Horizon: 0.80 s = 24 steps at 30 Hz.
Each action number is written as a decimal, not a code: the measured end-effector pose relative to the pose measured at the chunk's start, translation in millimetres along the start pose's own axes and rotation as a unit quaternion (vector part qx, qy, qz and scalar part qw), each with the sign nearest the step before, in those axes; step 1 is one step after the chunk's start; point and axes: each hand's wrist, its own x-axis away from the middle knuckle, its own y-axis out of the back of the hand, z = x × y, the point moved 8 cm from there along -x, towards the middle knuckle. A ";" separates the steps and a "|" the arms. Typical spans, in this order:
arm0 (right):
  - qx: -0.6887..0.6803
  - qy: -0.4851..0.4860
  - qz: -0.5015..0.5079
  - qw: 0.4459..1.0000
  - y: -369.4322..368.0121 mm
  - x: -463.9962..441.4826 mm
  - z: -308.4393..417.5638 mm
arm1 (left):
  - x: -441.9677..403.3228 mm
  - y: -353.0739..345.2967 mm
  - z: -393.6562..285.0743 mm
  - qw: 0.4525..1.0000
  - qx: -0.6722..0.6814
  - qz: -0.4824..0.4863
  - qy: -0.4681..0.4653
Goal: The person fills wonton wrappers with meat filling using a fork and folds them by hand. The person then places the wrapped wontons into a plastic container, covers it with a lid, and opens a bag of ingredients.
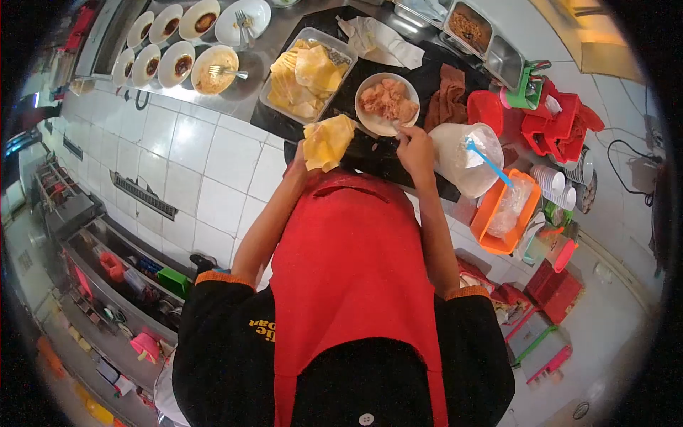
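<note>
Yellow wrapper sheets (329, 144) lie over my left hand (302, 158), whose fingers are mostly hidden beneath them. At the right edge of a white bowl (361, 122) of pinkish minced filling (388, 98), my right hand (415, 148) is closed around a thin utensil (393, 126). The utensil's tip reaches into the bowl. Just behind my left hand, a clear tray (267, 99) holds a pile of yellow wrappers (306, 75).
Bowls with dark sauce (183, 65) stand at the back left, beside bowls holding forks. A white cloth (384, 44) lies behind the filling. To the right are a brown cloth (446, 96), a plastic bag (459, 158) and an orange basket (506, 220).
</note>
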 end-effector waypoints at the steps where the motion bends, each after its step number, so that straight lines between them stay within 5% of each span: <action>1: 0.010 -0.003 -0.032 0.999 1.9 -4.6 0.4 | -3.4 1.4 7.5 1.000 0.011 -0.027 0.004; 5: 0.073 0.011 -0.044 0.996 -13.8 -18.6 0.5 | -15.7 3.8 20.9 0.998 0.030 -0.053 0.033; 7: 0.137 -0.073 0.044 0.987 -23.9 -21.4 -13.6 | -21.6 3.7 23.7 0.997 0.044 -0.053 0.046; 11: 0.082 -0.029 -0.005 0.996 -12.2 -18.8 -3.9 | -22.5 5.2 22.5 0.998 0.010 -0.052 0.039; 13: 0.162 -0.015 0.040 0.986 -19.1 -22.1 2.8 | -22.3 -2.8 24.0 0.998 0.022 -0.033 0.052; 17: 0.134 0.016 0.063 0.989 -5.5 -17.1 7.9 | -19.6 -1.8 21.0 0.997 0.011 -0.063 0.030; 20: 0.164 -0.050 0.064 0.983 2.3 -19.8 -3.4 | -21.3 -2.4 22.8 0.998 0.021 -0.056 0.032; 23: 0.146 0.021 0.120 0.982 10.5 -16.3 3.4 | -26.4 4.3 22.7 0.997 0.018 -0.072 0.036; 24: 0.068 -0.004 0.116 0.991 17.7 -17.1 -5.7 | -23.2 6.2 24.0 0.995 0.019 -0.083 0.045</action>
